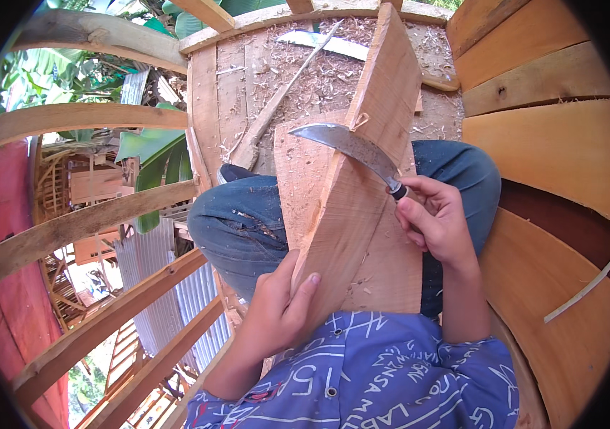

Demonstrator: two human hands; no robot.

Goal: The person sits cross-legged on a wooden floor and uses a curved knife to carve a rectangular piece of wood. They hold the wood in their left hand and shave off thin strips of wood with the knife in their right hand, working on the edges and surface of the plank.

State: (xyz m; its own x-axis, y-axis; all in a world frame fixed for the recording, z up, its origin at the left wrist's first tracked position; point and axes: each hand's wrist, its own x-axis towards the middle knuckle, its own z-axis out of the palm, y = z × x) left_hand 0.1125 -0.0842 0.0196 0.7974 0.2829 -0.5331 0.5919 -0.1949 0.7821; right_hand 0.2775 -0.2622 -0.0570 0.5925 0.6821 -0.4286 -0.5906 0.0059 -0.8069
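Note:
My right hand [430,218] is closed round the handle of a curved knife [353,149]. Its grey blade reaches left across the edge of a wooden board [362,193], with a small curl of shaved wood beside it. The board stands on edge, tilted, running from my lap away from me. My left hand [283,304] grips the near end of this board, thumb on its broad face and fingers on the other side. Beneath it another flat wooden piece [298,154] lies across my legs.
A long blade [326,44] and a thin wooden stick [276,107] lie on the floor [205,93] among wood shavings. Slatted wooden rails [97,204] stand at my left. A plank wall [548,157] rises at my right, with a pale strip [582,284] near it.

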